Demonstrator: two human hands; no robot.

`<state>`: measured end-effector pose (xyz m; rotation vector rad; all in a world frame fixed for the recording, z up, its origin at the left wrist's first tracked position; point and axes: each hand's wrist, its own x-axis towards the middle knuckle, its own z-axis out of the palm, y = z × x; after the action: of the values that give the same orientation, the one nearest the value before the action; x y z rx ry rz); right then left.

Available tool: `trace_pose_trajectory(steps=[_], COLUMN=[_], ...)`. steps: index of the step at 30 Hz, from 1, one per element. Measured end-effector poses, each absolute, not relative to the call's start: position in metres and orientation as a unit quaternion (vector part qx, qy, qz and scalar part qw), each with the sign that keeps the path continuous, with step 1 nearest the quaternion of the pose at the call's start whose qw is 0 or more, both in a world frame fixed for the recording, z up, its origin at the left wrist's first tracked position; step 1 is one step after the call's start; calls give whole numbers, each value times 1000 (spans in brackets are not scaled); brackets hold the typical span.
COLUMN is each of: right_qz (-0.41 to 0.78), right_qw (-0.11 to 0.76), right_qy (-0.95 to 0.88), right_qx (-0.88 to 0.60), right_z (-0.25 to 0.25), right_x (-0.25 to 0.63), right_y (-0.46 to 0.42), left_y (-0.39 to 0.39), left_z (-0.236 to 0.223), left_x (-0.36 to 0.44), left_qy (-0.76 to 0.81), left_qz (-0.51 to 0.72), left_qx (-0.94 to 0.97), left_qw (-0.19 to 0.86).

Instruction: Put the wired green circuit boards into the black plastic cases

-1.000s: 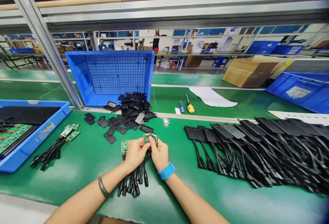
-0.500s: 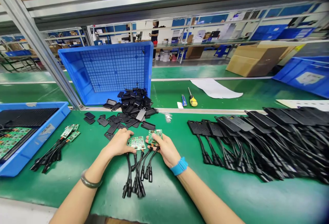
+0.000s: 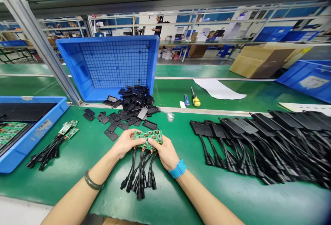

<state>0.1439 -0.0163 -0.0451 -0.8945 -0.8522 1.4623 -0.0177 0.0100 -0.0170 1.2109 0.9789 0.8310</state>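
Note:
Several green circuit boards [image 3: 147,134] with small digit displays are gathered side by side between my two hands. My left hand [image 3: 129,141] is closed on the left edge of the group, thumb on top. From the right, my right hand [image 3: 164,149] grips the other edge, its thumb also pressing on the boards. Black cables with round connectors [image 3: 141,183] hang from the boards toward me and lie on the green bench. Just beyond my hands lie loose black plastic housings [image 3: 113,125]. My fingers under the boards are hidden.
A tipped blue crate [image 3: 116,63] spills more housings. At left are a blue tray [image 3: 55,114] and more cabled boards [image 3: 68,128]. Rows of cabled black units [image 3: 240,128] lie right. A screwdriver [image 3: 196,100] and utility knife [image 3: 186,100] lie behind; a person [image 3: 157,28] stands far back.
My hands have come closer together, and the two groups of boards now meet as one cluster. The cables beneath have shifted slightly. The person in the background has turned.

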Motion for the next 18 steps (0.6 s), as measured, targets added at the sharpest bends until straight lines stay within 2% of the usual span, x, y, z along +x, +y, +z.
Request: trace_pose_trajectory(steps=[2,7,13,18], right_qz=[597,580,481,429], right_qw=[589,587,623,638], right_qy=[-374,-395,-402,-415], right_qx=[-396,-404,-468,-487], right_z=[-48,-54,-59,-65], right_x=[144,146,141,139], right_y=[-15,-12,-8,-4], left_y=[9,6,6,7], left_z=[-22,-26,-37,-40], left_x=[-14,-9,-2,5], left_qy=[426,451,506,525], left_qz=[362,400,445,458], left_qx=[513,519,585,595], left_qw=[651,605,452,401])
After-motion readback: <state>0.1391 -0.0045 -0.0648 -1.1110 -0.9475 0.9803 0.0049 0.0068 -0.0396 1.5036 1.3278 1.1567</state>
